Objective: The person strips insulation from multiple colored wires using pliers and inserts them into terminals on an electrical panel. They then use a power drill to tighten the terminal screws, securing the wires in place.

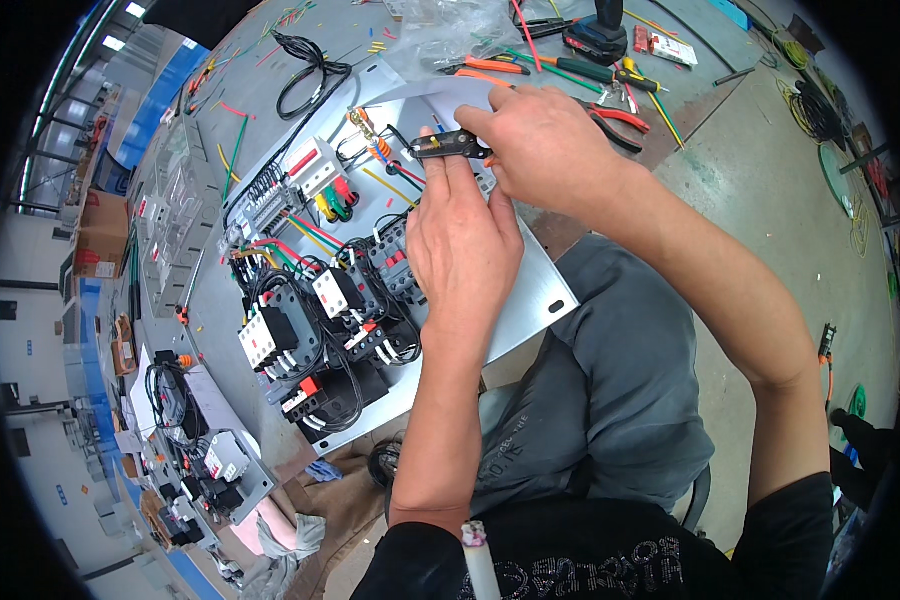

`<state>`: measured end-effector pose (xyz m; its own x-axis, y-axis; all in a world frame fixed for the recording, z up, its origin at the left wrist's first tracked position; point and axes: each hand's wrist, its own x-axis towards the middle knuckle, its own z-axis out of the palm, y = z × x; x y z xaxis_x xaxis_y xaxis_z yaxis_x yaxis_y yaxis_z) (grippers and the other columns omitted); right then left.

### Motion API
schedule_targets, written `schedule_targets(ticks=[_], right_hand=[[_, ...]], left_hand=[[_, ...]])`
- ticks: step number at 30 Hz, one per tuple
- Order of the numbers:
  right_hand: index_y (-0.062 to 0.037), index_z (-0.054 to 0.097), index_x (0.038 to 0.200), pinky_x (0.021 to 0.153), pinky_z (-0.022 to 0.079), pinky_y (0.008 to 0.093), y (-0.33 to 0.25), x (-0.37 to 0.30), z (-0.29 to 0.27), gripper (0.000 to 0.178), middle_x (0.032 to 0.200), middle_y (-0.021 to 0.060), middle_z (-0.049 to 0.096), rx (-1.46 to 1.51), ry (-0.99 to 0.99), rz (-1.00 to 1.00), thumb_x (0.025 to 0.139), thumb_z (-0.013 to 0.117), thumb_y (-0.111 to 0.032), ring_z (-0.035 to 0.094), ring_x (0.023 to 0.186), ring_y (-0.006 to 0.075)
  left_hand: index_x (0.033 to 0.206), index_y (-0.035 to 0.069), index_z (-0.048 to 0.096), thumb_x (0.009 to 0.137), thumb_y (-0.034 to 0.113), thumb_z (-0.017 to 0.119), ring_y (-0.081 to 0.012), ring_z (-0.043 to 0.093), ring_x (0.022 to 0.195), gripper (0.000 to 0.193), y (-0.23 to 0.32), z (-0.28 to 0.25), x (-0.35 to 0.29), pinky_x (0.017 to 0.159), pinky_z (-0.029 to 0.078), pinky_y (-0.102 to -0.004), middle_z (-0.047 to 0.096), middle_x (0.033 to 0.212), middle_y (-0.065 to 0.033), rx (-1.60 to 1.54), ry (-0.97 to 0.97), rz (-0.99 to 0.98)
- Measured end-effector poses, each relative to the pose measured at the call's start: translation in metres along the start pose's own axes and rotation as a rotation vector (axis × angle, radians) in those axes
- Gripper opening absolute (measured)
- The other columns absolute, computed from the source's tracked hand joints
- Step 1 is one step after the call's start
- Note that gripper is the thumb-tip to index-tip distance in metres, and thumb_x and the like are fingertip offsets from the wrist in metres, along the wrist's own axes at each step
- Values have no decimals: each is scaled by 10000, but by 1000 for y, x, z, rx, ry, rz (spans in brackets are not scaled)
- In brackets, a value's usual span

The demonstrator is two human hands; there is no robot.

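The right hand (552,143) has its grip clamped on a black plier-type tool (442,145), with the tool head pointing left, above the upper part of a metal mounting plate (515,322). The left hand (462,228) reaches up from below; its fingers lie nearly straight and side by side, with the fingertips at the tool head. Whether the left grip is closed on a wire cannot be told, as the tool and the fingers cover that spot. The plate lies on the grey worktop (213,318). Left of the left hand, it carries black-and-white switching devices (339,291) with looped black leads, a terminal strip (267,212), and a white breaker block (316,168) with red, green and yellow leads at its lower side. Near the tool head stands an orange coiled piece (381,149). Beyond the plate lie a black cable coil (315,78), a clear plastic bag (440,38), orange-handled pliers (495,66), red-handled pliers (622,117) and a cordless drill (598,40); the red-handled pliers are just beside the right hand. Transparent covers (178,195) lie to the left of the plate. A second wired assembly (232,458) is positioned at the lower left, apart from the plate.
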<state>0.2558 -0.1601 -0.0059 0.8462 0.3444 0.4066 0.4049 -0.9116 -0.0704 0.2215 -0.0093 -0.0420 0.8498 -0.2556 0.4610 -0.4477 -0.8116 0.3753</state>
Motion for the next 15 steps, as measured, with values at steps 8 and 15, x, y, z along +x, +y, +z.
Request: schedule_targets(ticks=[8, 15], right_hand=[[-56, 722, 1020, 775, 587, 474, 0, 0, 1, 276, 907, 174, 718, 80, -15, 36, 765, 786, -142, 738, 887, 367], [-53, 722, 999, 734, 591, 463, 5, 1, 0, 285, 875, 167, 716, 29, 17, -23, 743, 809, -143, 741, 872, 354]], left_hand=[[1445, -97, 483, 955, 168, 672, -423, 673, 1190, 588, 4, -4, 0, 984, 504, -501, 444, 1573, -354, -23, -114, -93], [1410, -95, 503, 952, 180, 691, -430, 683, 1160, 565, 5, -7, 1, 939, 525, -494, 464, 1547, -364, -24, -128, -90]])
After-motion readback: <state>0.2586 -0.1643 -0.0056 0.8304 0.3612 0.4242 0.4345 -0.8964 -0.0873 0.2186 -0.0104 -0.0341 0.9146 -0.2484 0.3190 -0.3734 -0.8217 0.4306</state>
